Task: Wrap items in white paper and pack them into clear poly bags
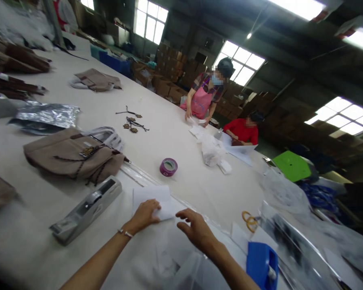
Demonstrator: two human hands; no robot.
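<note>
A folded piece of white paper [153, 194] lies on the table under my left hand [145, 216]. The fingers of that hand are bent over the paper and press on it, with the thumb along its near edge. Just right of the paper, my right hand [196, 230] hovers with its fingers curved and apart, holding nothing. Clear plastic [181, 266] spreads below and between my forearms. To the left of my hands stands a grey tape dispenser [87, 209], and beyond them a purple roll of tape [168, 166] lies on its side.
A beige bag [72, 157] with dark cords lies at left, and another bag [97, 79] farther back. Corded tags [133, 125] lie mid-table. At right are yellow-handled scissors [249, 221] and a blue tape dispenser [261, 264]. Two co-workers [201, 98] work across the table.
</note>
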